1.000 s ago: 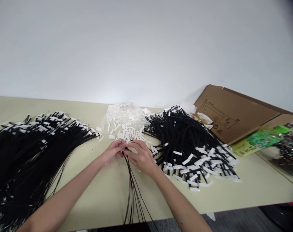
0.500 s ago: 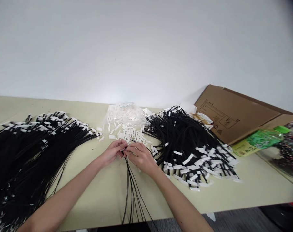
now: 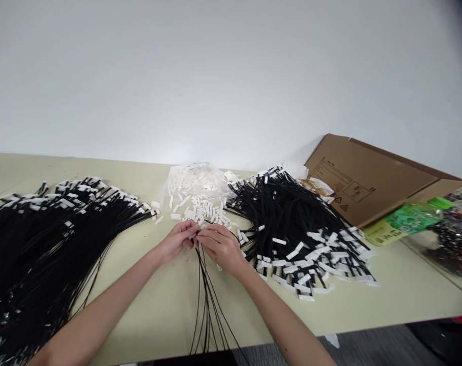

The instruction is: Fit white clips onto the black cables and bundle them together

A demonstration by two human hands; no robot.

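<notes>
Both hands meet mid-table: the left hand (image 3: 176,241) and right hand (image 3: 220,245) pinch the top ends of a few black cords (image 3: 206,305) that trail over the table's (image 3: 399,300) near edge. White clips (image 3: 195,201) lie just behind; bare tabletop flanks the wrists.

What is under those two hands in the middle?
Under the left hand and right hand, thin black cords run down over the table edge. Their grip hides the cord tips, so what is pinched there cannot be seen.
</notes>
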